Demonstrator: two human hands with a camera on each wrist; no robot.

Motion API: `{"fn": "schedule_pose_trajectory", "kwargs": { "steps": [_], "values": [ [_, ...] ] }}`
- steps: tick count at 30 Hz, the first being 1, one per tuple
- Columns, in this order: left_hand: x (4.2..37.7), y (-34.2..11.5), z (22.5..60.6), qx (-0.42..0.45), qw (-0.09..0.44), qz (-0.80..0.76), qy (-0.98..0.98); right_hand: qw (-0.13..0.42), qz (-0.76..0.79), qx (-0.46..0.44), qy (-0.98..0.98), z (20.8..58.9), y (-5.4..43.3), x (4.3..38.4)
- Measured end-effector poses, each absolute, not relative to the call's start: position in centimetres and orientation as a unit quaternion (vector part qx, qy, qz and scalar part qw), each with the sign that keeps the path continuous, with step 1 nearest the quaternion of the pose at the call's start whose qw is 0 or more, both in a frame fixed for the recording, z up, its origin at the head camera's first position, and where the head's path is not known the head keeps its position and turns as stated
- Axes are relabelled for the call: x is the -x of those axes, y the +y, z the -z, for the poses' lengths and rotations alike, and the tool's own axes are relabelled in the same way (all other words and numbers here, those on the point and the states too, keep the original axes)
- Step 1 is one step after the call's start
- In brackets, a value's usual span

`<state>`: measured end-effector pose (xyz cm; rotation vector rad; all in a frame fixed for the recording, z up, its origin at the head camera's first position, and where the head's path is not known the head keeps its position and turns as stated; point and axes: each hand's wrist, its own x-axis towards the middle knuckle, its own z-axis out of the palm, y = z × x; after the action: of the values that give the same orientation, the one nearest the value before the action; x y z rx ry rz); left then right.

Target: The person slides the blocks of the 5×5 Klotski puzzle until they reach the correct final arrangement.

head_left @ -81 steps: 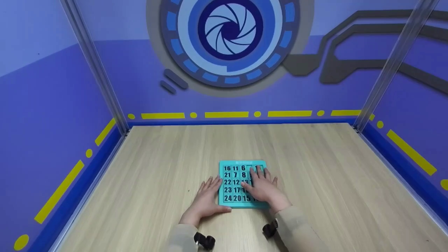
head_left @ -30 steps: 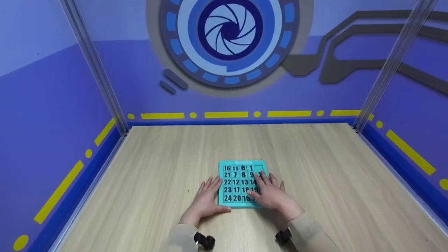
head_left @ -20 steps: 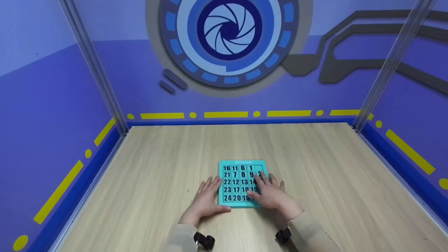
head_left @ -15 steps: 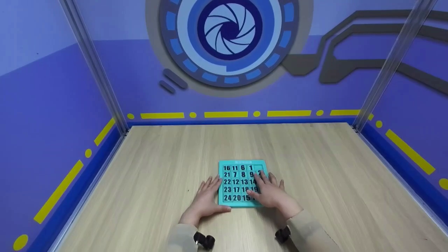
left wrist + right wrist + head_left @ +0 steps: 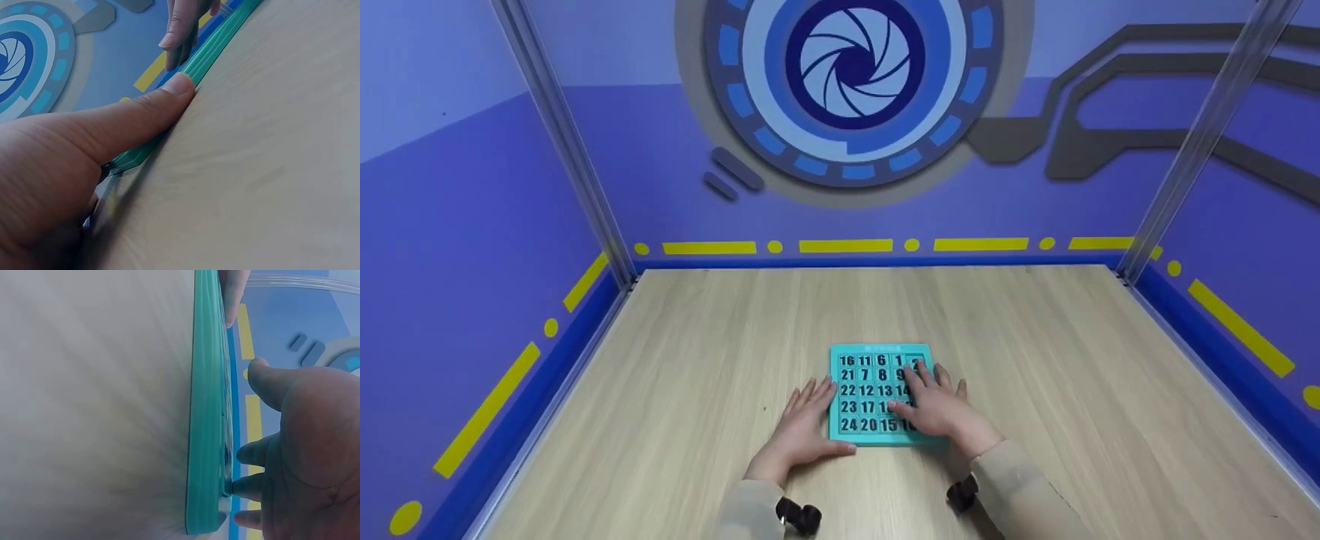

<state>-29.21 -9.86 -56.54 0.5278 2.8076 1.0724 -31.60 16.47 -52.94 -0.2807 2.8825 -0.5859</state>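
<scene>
A turquoise sliding number puzzle (image 5: 835, 412) lies flat on the wooden table, filled with white tiles bearing black numbers. Along its left side and front left corner rests my left hand (image 5: 799, 435), fingers straight. The left wrist view has that thumb (image 5: 135, 121) extended against the front edge. My right hand (image 5: 941, 412) is spread over the puzzle's right part, with its fingertips at the tile marked 2 (image 5: 915, 362) near the top right corner. Several tiles in the right columns are hidden under it. In the right wrist view, the fingers reach down to the puzzle's top face.
The wooden table (image 5: 720, 360) extends around the puzzle on all sides. Blue-purple panels with yellow stripes (image 5: 846, 245) enclose it at the back and sides, joined by metal corner posts (image 5: 574, 161). Black wrist cameras (image 5: 799, 516) sit under both sleeves.
Earlier, the tile marked 1 slid left from the top right corner. Since then, the tile marked 2 has moved up toward that corner under my right fingers. My left hand has stayed put.
</scene>
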Motion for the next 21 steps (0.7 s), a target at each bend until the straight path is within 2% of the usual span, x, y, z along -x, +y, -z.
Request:
{"fn": "schedule_pose_trajectory", "kwargs": {
  "steps": [21],
  "values": [
    [29.11,-9.8,56.55,-0.175,0.043,-0.352,0.918,0.091,0.203,0.095,0.97,53.09,16.47,32.32]
  ]
}}
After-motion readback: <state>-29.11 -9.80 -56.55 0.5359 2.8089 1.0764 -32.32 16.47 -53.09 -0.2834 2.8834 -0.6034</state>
